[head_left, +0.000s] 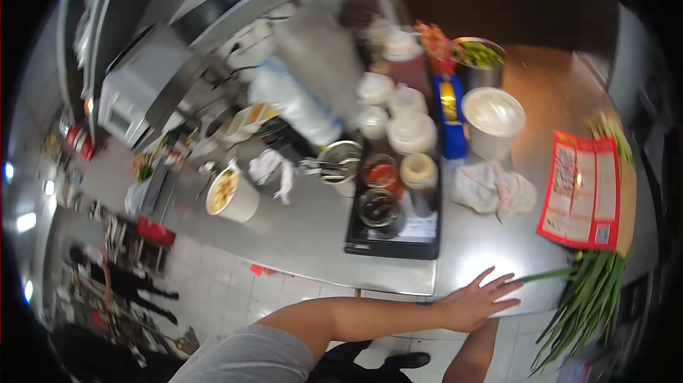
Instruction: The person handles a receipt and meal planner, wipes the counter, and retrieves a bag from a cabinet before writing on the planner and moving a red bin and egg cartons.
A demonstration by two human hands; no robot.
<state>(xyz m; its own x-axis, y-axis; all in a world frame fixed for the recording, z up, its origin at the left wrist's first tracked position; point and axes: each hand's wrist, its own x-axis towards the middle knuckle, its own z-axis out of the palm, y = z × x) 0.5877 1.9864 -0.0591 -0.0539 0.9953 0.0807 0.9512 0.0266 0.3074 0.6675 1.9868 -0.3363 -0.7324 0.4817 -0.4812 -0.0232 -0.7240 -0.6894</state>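
My left hand (480, 302) is over the table's front edge, its fingers spread, with nothing seen in it. The tip of a green onion leaf lies close to its fingertips. My right forearm comes up from the bottom, and the right hand is hidden behind my left hand. To the right, a bunch of green onions (589, 305) hangs over the edge, partly under a red and white printed paper bag (580, 191). A crumpled white cloth (493, 189) lies behind my left hand.
A black tray (391, 248) holds several bottles and jars. Behind the cloth stand a white tub (494, 123), a blue tape dispenser (454, 127) and a metal pot of greens (480, 55). A white bucket (233, 196) stands left. Another person (124, 280) is far left.
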